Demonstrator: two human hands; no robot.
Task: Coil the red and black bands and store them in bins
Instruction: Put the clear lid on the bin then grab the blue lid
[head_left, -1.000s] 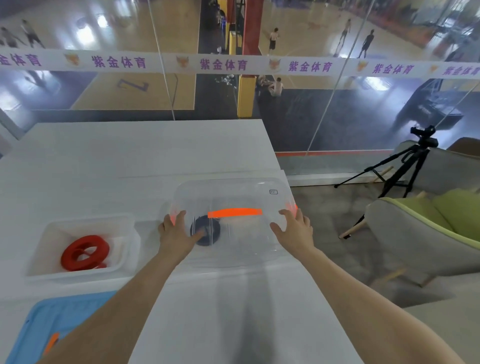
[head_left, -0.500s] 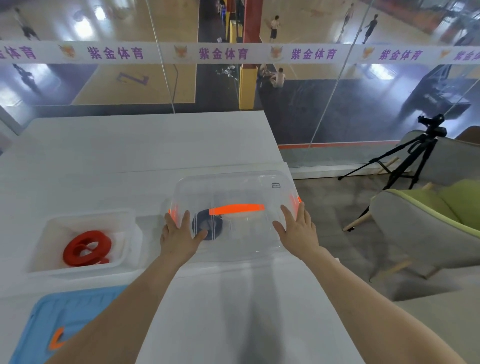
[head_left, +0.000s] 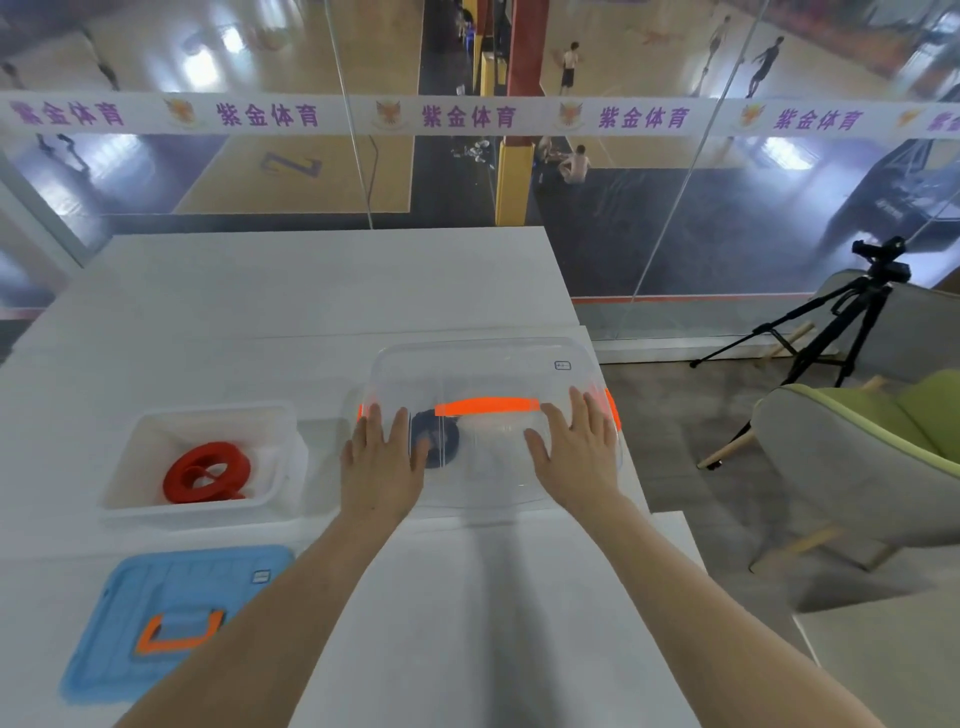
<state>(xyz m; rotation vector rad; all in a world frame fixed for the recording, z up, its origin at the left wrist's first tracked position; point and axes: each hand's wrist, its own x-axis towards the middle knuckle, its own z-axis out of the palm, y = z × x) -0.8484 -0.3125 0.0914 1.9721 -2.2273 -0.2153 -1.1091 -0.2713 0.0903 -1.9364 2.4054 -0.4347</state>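
Head view: coiled black band (head_left: 434, 440) sits in the clear bin (head_left: 519, 491) under its clear lid (head_left: 483, 364), where left hand (head_left: 382, 467) and right hand (head_left: 576, 460) press flat, fingers spread, gripping nothing. Advise even pressure at both ends until the lid seats. At 9 o'clock, open white bin (head_left: 208, 411) holds the coiled red band (head_left: 205, 474); blue lid (head_left: 124, 613) at 7 o'clock.

We are viewing the scene through one wide-angle camera worn on the head. We are looking forward and down onto the clear lidded bin (head_left: 483, 364), which is sitting close to frame centre. The camera is positioned near, above and behind the bin: the left hand (head_left: 382, 462) and right hand (head_left: 576, 452) are reaching it from the bottom edge. Beyond the bin we are seeing a glass wall (head_left: 675, 234); right of the bin, a tripod (head_left: 852, 322); left of it, an open white bin (head_left: 208, 512).
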